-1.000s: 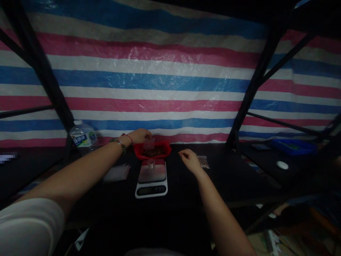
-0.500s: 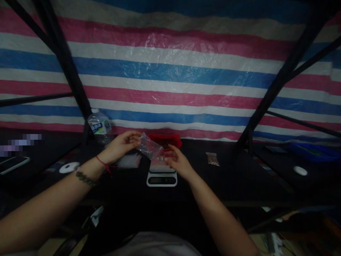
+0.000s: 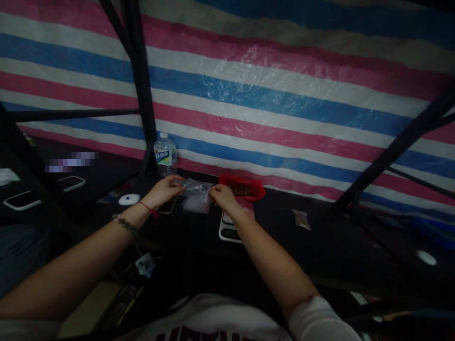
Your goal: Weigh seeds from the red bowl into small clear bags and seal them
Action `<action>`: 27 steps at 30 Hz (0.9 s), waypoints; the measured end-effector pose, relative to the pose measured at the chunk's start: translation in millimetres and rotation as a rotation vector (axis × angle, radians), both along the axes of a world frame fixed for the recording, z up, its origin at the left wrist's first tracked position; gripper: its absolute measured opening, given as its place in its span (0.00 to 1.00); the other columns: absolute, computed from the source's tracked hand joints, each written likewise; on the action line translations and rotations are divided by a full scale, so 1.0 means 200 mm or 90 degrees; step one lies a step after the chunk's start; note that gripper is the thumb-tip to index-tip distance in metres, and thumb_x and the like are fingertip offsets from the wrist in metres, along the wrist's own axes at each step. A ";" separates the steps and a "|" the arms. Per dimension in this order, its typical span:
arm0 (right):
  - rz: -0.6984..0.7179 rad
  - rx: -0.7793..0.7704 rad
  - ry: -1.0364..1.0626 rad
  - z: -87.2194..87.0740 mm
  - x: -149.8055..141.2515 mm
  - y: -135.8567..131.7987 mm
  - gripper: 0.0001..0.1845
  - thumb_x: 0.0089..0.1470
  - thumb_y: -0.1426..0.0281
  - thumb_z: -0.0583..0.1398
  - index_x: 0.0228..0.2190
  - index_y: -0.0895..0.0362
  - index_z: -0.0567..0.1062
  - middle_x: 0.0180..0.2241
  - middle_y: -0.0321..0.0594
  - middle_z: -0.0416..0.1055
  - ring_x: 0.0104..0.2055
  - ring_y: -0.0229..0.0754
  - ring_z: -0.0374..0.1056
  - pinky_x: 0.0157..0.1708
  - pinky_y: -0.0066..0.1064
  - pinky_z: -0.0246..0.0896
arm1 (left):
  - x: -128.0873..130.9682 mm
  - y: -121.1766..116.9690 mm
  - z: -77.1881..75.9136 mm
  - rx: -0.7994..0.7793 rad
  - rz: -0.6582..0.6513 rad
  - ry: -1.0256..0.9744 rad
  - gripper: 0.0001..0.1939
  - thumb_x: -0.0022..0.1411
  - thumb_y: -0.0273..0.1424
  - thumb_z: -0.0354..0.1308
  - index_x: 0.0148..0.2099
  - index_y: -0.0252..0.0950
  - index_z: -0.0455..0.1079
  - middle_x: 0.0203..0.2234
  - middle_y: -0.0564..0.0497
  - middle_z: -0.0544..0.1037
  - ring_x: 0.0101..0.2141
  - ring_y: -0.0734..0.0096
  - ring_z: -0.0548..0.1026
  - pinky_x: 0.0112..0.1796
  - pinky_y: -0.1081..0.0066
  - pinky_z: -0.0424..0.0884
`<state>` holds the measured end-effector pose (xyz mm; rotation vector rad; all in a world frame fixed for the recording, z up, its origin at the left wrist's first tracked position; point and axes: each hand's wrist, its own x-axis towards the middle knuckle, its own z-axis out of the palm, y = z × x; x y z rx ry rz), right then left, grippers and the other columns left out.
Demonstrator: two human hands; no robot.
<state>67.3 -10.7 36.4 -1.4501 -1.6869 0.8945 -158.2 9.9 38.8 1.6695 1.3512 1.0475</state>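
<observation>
A clear plastic bag (image 3: pixel 197 186) is stretched between my two hands. My left hand (image 3: pixel 168 188) pinches its left side, and my right hand (image 3: pixel 221 195) pinches the right edge. Below it lies a stack of clear bags (image 3: pixel 196 206) on the black table. Partly hidden by my right forearm is a white kitchen scale (image 3: pixel 229 233) with a dark display. Behind the scale sits a red bag or tray (image 3: pixel 259 188) holding small brown pieces (image 3: pixel 242 190). Farther right lies a small filled clear packet (image 3: pixel 302 219).
A clear plastic bottle (image 3: pixel 165 154) stands at the back left beside a black metal post (image 3: pixel 142 90). Round white objects lie left (image 3: pixel 129 199) and right (image 3: pixel 425 257). A phone (image 3: pixel 71 183) rests far left. Striped sheeting (image 3: pixel 249 113) hangs behind the table.
My right hand has moved left from over the scale to the plastic bag's right edge. The bag is now spread above the stack. The view has turned left.
</observation>
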 end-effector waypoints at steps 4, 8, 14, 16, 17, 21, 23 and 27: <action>0.027 0.000 -0.212 -0.05 -0.12 0.16 0.14 0.52 0.71 0.53 0.32 0.62 0.78 0.30 0.45 0.76 0.31 0.40 0.72 0.30 0.26 0.62 | -0.06 0.16 -0.05 0.143 0.019 0.213 0.24 0.51 0.35 0.59 0.51 0.32 0.66 0.44 0.43 0.76 0.44 0.61 0.75 0.46 0.65 0.70; 0.040 0.024 -0.495 -0.13 -0.15 0.22 0.17 0.52 0.70 0.55 0.38 0.65 0.78 0.40 0.56 0.75 0.45 0.50 0.72 0.41 0.32 0.64 | 0.00 0.26 -0.11 0.167 -0.224 0.432 0.27 0.52 0.30 0.56 0.56 0.32 0.65 0.54 0.42 0.71 0.53 0.61 0.69 0.54 0.66 0.63; 0.051 -0.013 -0.588 -0.23 -0.14 0.19 0.22 0.49 0.69 0.59 0.45 0.68 0.74 0.45 0.62 0.71 0.48 0.56 0.70 0.45 0.38 0.64 | 0.18 0.32 -0.15 0.094 -0.370 0.639 0.35 0.47 0.28 0.62 0.60 0.32 0.62 0.57 0.37 0.68 0.54 0.57 0.68 0.53 0.67 0.63; 0.058 -0.004 -0.584 -0.23 -0.14 0.18 0.29 0.47 0.66 0.61 0.50 0.67 0.69 0.49 0.62 0.69 0.49 0.56 0.69 0.45 0.40 0.64 | 0.21 0.32 -0.14 0.081 -0.386 0.654 0.34 0.45 0.28 0.65 0.57 0.31 0.65 0.53 0.37 0.71 0.50 0.56 0.71 0.49 0.67 0.66; 0.076 0.001 -0.579 -0.23 -0.14 0.17 0.33 0.46 0.64 0.62 0.53 0.66 0.66 0.50 0.61 0.68 0.50 0.56 0.68 0.46 0.41 0.64 | 0.22 0.32 -0.14 0.072 -0.394 0.655 0.32 0.44 0.28 0.65 0.54 0.32 0.67 0.51 0.38 0.73 0.47 0.57 0.73 0.47 0.68 0.67; 0.157 -0.001 -0.581 -0.19 -0.13 0.17 0.36 0.42 0.64 0.65 0.53 0.62 0.66 0.50 0.56 0.69 0.49 0.54 0.69 0.45 0.38 0.64 | 0.24 0.29 -0.14 0.034 -0.395 0.689 0.23 0.42 0.27 0.66 0.45 0.34 0.73 0.42 0.43 0.78 0.40 0.59 0.75 0.40 0.69 0.68; 0.178 -0.030 -0.590 -0.17 -0.13 0.18 0.31 0.41 0.66 0.65 0.48 0.63 0.71 0.47 0.56 0.72 0.46 0.54 0.71 0.42 0.36 0.66 | 0.23 0.27 -0.14 0.050 -0.379 0.712 0.22 0.42 0.28 0.66 0.43 0.34 0.73 0.42 0.43 0.78 0.41 0.58 0.75 0.41 0.69 0.68; 0.204 -0.057 -0.568 -0.14 -0.13 0.15 0.19 0.41 0.69 0.65 0.38 0.61 0.77 0.39 0.51 0.77 0.39 0.50 0.74 0.35 0.31 0.65 | 0.18 0.18 -0.15 0.082 -0.356 0.659 0.22 0.45 0.27 0.62 0.46 0.33 0.70 0.42 0.42 0.76 0.40 0.61 0.75 0.39 0.70 0.68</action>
